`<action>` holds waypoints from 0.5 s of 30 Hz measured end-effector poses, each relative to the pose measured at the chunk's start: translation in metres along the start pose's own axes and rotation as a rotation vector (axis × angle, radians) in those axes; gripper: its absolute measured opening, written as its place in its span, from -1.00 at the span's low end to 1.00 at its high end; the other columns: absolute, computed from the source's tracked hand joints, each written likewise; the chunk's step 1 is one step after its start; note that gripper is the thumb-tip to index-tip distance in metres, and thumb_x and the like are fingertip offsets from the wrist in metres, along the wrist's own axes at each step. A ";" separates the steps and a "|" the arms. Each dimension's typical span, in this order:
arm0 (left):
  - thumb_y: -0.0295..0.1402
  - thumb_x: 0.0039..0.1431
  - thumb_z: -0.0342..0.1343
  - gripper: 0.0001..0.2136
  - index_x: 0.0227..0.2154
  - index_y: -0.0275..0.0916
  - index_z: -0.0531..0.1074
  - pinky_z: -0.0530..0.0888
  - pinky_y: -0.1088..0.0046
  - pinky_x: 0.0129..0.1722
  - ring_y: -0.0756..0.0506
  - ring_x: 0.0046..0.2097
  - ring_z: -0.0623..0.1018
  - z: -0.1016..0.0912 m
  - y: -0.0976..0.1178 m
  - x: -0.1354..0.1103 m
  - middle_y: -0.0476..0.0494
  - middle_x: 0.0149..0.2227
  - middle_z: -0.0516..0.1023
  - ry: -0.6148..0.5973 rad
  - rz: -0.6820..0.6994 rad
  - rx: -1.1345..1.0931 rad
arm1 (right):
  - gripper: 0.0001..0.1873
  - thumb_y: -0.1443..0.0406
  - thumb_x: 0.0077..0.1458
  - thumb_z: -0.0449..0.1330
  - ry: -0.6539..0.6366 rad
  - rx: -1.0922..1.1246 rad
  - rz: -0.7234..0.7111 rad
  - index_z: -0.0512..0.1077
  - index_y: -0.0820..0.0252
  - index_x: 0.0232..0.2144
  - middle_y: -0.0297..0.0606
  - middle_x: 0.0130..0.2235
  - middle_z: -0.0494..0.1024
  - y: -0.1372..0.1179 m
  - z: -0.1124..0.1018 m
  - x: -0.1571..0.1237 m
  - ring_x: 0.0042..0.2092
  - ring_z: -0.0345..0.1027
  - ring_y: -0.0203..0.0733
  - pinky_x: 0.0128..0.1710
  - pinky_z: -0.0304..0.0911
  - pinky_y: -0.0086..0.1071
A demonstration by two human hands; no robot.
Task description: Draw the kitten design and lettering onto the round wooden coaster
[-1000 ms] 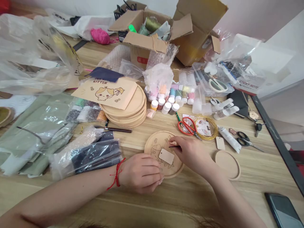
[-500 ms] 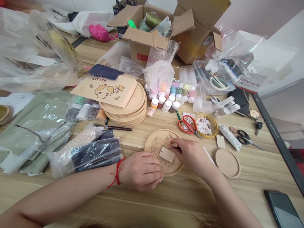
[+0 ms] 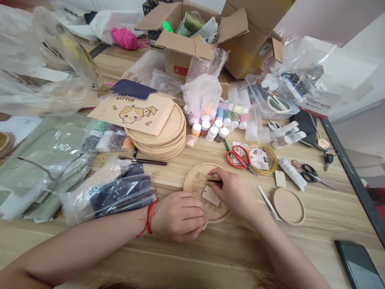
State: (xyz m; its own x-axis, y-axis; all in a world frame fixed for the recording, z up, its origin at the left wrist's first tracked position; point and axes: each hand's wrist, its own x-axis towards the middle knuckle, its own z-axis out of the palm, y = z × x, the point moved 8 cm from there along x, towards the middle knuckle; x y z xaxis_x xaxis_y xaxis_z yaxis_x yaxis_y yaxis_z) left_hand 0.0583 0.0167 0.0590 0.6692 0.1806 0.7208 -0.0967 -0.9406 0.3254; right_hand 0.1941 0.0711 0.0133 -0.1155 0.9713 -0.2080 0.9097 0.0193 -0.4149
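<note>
So the person looks to be in the middle of some fiddly close-up work on the round wooden plate (image 3: 191, 179), which sits right between the two hands, with a cartoonish line drawing on its face. The right hand (image 3: 233, 188) has its thumb and forefinger pinched pretty much closed on a thin dark stick (image 3: 215, 182), which sticks out to the left from the fingertips, over the drawing; can't tell if the tip is touching the wood. Just below that pinch there's a small pale tag (image 3: 210, 195) with a hole in one corner, lying over the drawing, its far edge partly hidden behind the right hand. The left hand (image 3: 179, 216) is loosely curled, fingers side by side, and overlaps the near left rim of the plate. Its fingertips are tucked out of sight, so no idea whether it's gripping anything or just resting there. I'd say the next move calls for a light, steady pinch, with the left hand bracing the plate and nobody nudging the tag. To the right of the right hand there's a slim white tool (image 3: 269, 202) and a small round wooden dish (image 3: 288, 206) near each other, and beyond its knuckles are the red-handled cutters (image 3: 237, 156) and a coil of gold wire (image 3: 272, 162).
</note>
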 end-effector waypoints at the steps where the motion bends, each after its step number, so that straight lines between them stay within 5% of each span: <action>1: -0.49 0.14 0.12 -0.93 -0.32 -0.37 0.48 0.50 0.43 -0.33 -0.04 -0.33 0.57 0.000 0.000 -0.001 -0.13 -0.40 0.60 -0.004 -0.001 0.001 | -0.80 0.37 0.14 0.17 0.004 0.014 0.005 0.44 0.20 -0.15 -0.18 -0.19 0.66 0.001 0.000 0.000 -0.23 0.57 -0.02 -0.29 0.34 -0.29; 15: -0.50 0.12 0.16 -0.94 -0.34 -0.37 0.49 0.51 0.42 -0.34 -0.05 -0.34 0.57 0.001 -0.002 -0.001 -0.12 -0.41 0.60 -0.015 -0.019 -0.016 | -0.80 0.37 0.12 0.16 0.031 0.083 -0.003 0.44 0.19 -0.17 -0.18 -0.26 0.66 0.003 -0.002 -0.008 -0.29 0.55 -0.06 -0.32 0.32 -0.31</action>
State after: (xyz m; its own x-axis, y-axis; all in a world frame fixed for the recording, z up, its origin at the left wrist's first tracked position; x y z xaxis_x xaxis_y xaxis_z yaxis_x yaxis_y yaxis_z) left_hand 0.0586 0.0179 0.0576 0.6822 0.1940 0.7049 -0.0952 -0.9324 0.3487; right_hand 0.1990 0.0643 0.0156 -0.1042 0.9782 -0.1796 0.8728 0.0034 -0.4880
